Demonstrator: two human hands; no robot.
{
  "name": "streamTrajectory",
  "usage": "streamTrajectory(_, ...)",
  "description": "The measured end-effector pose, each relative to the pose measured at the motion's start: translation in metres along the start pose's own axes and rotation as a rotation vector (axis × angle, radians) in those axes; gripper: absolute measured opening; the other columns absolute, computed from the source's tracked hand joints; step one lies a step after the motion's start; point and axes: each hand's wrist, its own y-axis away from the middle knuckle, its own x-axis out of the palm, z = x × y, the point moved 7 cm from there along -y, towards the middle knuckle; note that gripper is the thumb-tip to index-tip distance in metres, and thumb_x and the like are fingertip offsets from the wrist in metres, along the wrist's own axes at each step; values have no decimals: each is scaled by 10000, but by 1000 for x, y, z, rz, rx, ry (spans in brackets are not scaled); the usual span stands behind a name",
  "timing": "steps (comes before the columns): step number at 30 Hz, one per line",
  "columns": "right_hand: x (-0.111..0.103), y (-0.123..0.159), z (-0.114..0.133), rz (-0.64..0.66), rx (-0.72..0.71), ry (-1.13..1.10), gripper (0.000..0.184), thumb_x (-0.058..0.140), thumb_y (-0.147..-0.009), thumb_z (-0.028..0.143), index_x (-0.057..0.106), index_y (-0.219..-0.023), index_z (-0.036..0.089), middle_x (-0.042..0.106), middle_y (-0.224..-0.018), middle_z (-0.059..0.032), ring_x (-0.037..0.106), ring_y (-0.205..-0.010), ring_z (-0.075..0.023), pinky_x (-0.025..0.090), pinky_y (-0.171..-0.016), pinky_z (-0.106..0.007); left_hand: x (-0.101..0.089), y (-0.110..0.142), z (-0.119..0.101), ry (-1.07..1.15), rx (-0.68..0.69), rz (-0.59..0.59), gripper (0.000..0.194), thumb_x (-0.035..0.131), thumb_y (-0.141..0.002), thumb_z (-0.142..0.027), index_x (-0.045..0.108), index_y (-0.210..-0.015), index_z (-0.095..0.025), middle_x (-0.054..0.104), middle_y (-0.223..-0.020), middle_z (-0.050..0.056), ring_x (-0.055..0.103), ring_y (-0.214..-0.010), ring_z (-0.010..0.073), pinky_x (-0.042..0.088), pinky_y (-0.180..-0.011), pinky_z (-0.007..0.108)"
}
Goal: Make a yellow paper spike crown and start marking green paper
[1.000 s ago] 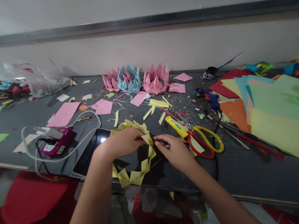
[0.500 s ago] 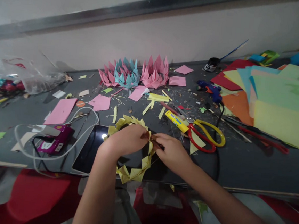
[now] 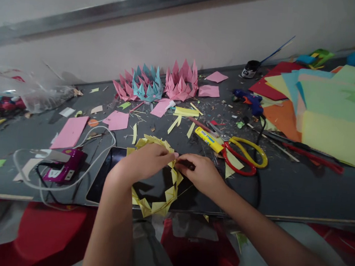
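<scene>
A yellow folded-paper ring (image 3: pixel 159 204) made of linked pointed segments lies at the near edge of the dark table, partly over a black tablet (image 3: pixel 98 180). My left hand (image 3: pixel 145 161) rests across the ring's top and pinches a segment on its right side. My right hand (image 3: pixel 200 172) meets it there, fingertips closed on the same spot of the ring. Much of the ring's upper arc is hidden under my left hand.
Scissors with yellow and red handles (image 3: pixel 244 155) and a yellow glue tube (image 3: pixel 208 139) lie just right of my hands. Pink and blue paper crowns (image 3: pixel 156 85) stand at the back. Stacked coloured sheets (image 3: pixel 331 117), a blue glue gun (image 3: pixel 250 100), a purple device with white cable (image 3: pixel 64 169).
My right hand has closed in from the right onto the ring beside my left fingers. The view has shifted, so everything sits a little higher and to the left.
</scene>
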Motion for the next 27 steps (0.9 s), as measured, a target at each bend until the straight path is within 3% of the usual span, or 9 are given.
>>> streamTrajectory(4, 2, -1, 0, 2, 17, 19, 141, 591, -773, 292, 666, -845, 197, 688, -808, -27, 608, -682, -144, 431, -606, -239, 7, -5, -5, -69, 72, 53, 305, 357, -820, -309, 543, -634, -154, 548, -600, 18, 483, -554, 128, 320, -522, 241)
streamTrajectory(8, 1, -1, 2, -2, 14, 70, 128, 569, -780, 259, 668, -839, 206, 692, -810, -25, 618, -701, -155, 435, -617, -248, 10, -7, -2, 9, 67, 54, 274, 366, -780, -264, 554, -612, -156, 571, -593, 23, 512, -551, 133, 338, -518, 244)
streamTrajectory(12, -1, 1, 3, -13, 14, 90, 153, 549, -774, 213, 669, -870, 208, 701, -846, -29, 634, -738, -169, 452, -649, -262, 12, -6, 0, 74, 15, 71, 254, 378, -762, -253, 602, -688, -160, 621, -635, 37, 579, -597, 152, 380, -529, 237)
streamTrajectory(19, 0, 3, 1, -29, -5, 109, 164, 537, -785, 230, 664, -887, 208, 707, -869, -34, 647, -768, -181, 476, -670, -275, 10, 0, 5, 140, -40, 60, 238, 395, -737, -265, 562, -596, -171, 643, -637, 31, 597, -593, 142, 419, -537, 220)
streamTrajectory(23, 1, 5, 1, -30, -17, 121, 167, 533, -794, 251, 661, -892, 209, 705, -882, -32, 645, -777, -180, 477, -668, -271, 6, 4, 8, 180, -42, 39, 250, 417, -745, -308, 598, -650, -165, 658, -660, 35, 597, -596, 141, 436, -552, 219)
streamTrajectory(27, -11, 3, 4, -48, -35, 127, 175, 509, -808, 269, 665, -867, 216, 697, -834, -18, 634, -721, -159, 469, -626, -253, 0, 7, 11, 179, -43, -3, 308, 409, -778, -360, 626, -691, -159, 668, -691, 48, 604, -618, 152, 448, -575, 232)
